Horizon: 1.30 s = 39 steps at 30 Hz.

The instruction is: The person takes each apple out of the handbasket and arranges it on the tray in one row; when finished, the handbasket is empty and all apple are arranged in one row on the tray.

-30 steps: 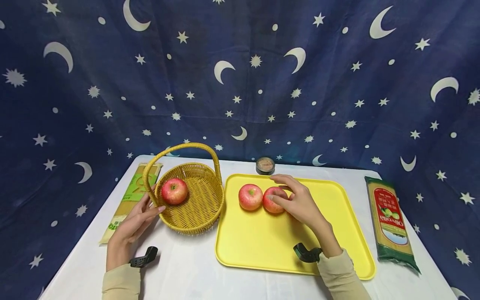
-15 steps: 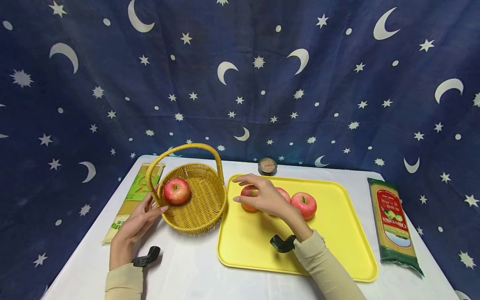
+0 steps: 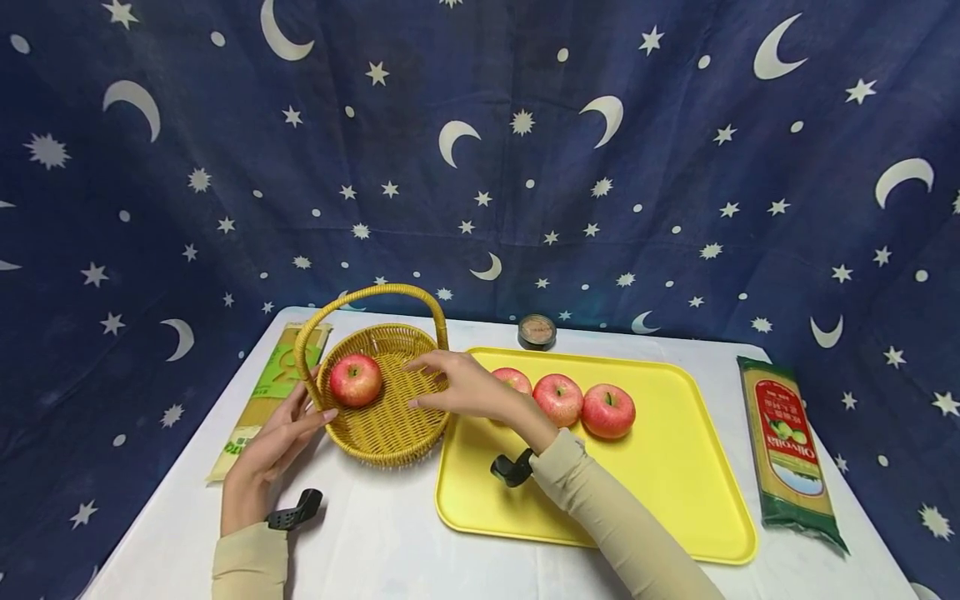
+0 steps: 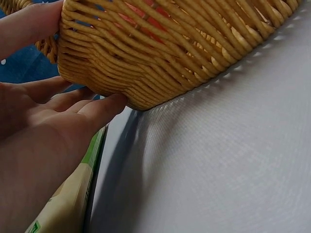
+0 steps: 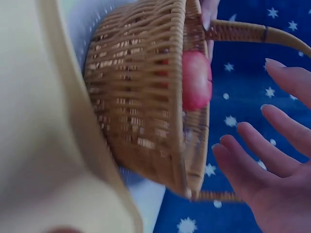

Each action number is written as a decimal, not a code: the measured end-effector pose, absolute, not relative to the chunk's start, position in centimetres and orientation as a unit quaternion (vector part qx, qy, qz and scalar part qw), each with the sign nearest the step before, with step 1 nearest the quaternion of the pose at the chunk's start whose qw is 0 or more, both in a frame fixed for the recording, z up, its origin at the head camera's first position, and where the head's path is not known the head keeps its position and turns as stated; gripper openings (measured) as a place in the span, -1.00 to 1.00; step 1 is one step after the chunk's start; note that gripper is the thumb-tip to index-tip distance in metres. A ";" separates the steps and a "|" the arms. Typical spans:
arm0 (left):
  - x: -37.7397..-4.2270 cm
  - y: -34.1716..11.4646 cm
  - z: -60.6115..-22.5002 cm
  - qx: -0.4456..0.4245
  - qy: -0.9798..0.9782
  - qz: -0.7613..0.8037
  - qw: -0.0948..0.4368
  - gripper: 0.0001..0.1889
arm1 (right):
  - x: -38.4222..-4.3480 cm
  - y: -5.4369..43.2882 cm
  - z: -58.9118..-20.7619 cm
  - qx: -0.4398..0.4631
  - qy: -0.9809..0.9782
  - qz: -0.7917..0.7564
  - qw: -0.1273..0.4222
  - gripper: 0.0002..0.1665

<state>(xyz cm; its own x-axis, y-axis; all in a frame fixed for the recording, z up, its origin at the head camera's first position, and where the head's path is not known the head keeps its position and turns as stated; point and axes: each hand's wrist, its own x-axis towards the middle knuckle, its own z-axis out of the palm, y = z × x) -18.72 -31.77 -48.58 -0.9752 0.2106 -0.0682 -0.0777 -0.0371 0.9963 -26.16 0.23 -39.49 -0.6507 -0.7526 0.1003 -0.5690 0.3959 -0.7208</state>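
Observation:
My left hand (image 3: 272, 446) holds the woven basket (image 3: 401, 454) at its left side, thumb at the rim and fingers against the outer wall, as the left wrist view shows. One red apple (image 3: 356, 380) sits inside the basket, towards its left. My right hand (image 3: 468, 385) is over the basket's right rim, its fingers spread and holding nothing. In the right wrist view, the fingers stand apart from the apple in the basket. Several apples lie in a row on the yellow tray (image 3: 600, 508): a left one (image 3: 513, 379) partly hidden by my right hand, a middle one (image 3: 557, 400) and a right one (image 3: 608, 411).
A green and yellow pasta packet (image 3: 258, 400) lies left of the basket, partly behind my left hand. A long green-ended packet (image 3: 787, 450) lies right of the tray. Behind the tray is a small round dark container (image 3: 537, 330). A starry blue curtain (image 3: 480, 167) hangs behind the table.
My right hand has moved left, from an apple on the tray across to the basket. The right-hand apple, hidden earlier, now shows. My left hand stays at the basket.

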 end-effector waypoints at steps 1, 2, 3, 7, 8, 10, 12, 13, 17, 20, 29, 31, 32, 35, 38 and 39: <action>-18.7 -31.8 -48.6 0.049 0.686 0.719 0.101 -0.01 | -26.3 -0.4 -39.6 -0.402 0.826 -0.372 0.131 -0.36; -18.7 -31.8 -48.6 0.050 0.686 0.718 0.101 -0.01 | -26.5 -0.9 -39.7 -0.404 0.827 -0.366 0.138 -0.34; -18.7 -31.9 -48.7 0.051 0.687 0.718 0.101 -0.01 | -26.7 -1.5 -39.8 -0.404 0.827 -0.363 0.148 -0.34; -18.8 -32.0 -48.7 0.057 0.686 0.719 0.100 -0.01 | -27.3 -3.4 -40.0 -0.406 0.828 -0.350 0.167 -0.31; -18.8 -32.0 -48.7 0.060 0.685 0.719 0.100 -0.01 | -27.5 -3.8 -40.0 -0.404 0.831 -0.344 0.168 -0.31; -18.9 -32.0 -48.7 0.064 0.682 0.721 0.100 -0.01 | -27.8 -4.6 -40.0 -0.402 0.836 -0.332 0.170 -0.29; -18.9 -32.0 -48.7 0.068 0.679 0.724 0.101 0.00 | -28.1 -5.3 -40.0 -0.399 0.843 -0.319 0.170 -0.28; -19.0 -32.1 -48.8 0.069 0.678 0.725 0.101 0.00 | -28.2 -5.6 -40.0 -0.397 0.846 -0.312 0.170 -0.27; -19.1 -32.1 -48.7 0.066 0.680 0.723 0.103 0.01 | -28.7 -7.0 -39.8 -0.387 0.862 -0.280 0.171 -0.21; -19.0 -32.2 -48.7 0.058 0.687 0.717 0.104 0.00 | -29.1 -8.0 -39.6 -0.383 0.868 -0.259 0.179 -0.13; -18.8 -31.9 -48.7 0.043 0.685 0.720 0.102 0.01 | -30.0 -10.1 -40.1 -0.409 0.857 -0.231 0.211 -0.03; -18.8 -31.9 -48.7 0.039 0.685 0.721 0.101 0.01 | -30.1 -10.4 -40.3 -0.401 0.860 -0.232 0.215 -0.03; -18.8 -31.8 -48.7 0.039 0.684 0.721 0.101 0.01 | -30.2 -10.5 -40.4 -0.397 0.860 -0.233 0.218 -0.02; -18.9 -31.9 -48.7 0.038 0.683 0.722 0.101 0.01 | -30.3 -10.8 -40.7 -0.390 0.862 -0.230 0.229 0.02; -18.8 -31.9 -48.7 0.038 0.684 0.722 0.101 0.02 | -30.4 -11.0 -40.9 -0.387 0.862 -0.230 0.233 0.06; -18.8 -31.9 -48.7 0.038 0.684 0.722 0.101 0.01 | -30.4 -11.2 -41.0 -0.387 0.862 -0.232 0.233 0.06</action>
